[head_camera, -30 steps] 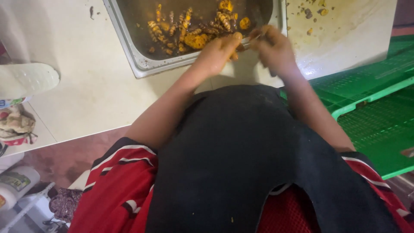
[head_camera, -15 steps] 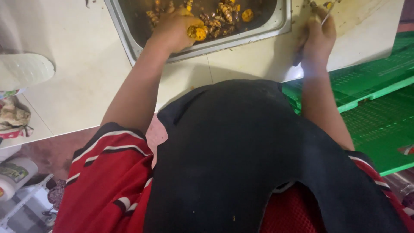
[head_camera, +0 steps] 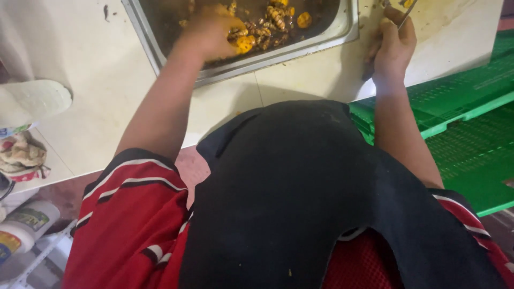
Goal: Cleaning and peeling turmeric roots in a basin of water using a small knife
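Countertop, pale and stained, spans the upper view, with green plastic crates at its right edge. Person in a black apron over a red striped shirt stands against it. Metal tray, rectangular, sits on the counter holding dark liquid and yellow-stained root pieces. Left hand reaches into the tray, fingers closed around a yellow piece. Right hand rests on the counter just right of the tray, clenched on a knife; its blade points up out of view. Bottles stand low at far left.
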